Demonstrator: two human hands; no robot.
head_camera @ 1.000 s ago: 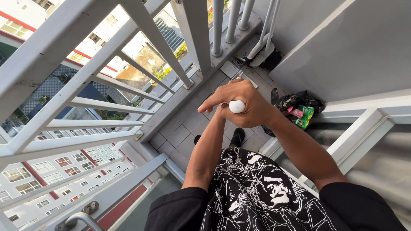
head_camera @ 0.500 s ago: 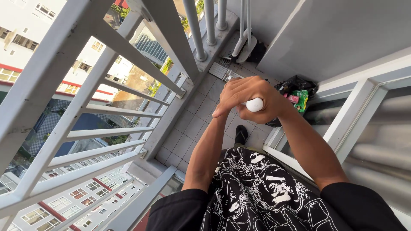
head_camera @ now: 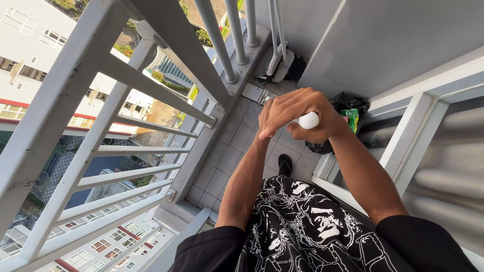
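White rounded handle end (head_camera: 308,120) sits enclosed in the right hand (head_camera: 302,118), grip tight for control, the left hand (head_camera: 264,113) hidden beneath, grip indeterminable, above the tiled floor (head_camera: 227,146).

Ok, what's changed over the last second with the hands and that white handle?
The clasped hands moved up and to the right in the head view, and the white handle end now pokes out further right of the right hand. The view swung too: railing and black bag shifted. Grip unchanged: right hand on top, left hand mostly hidden beneath.
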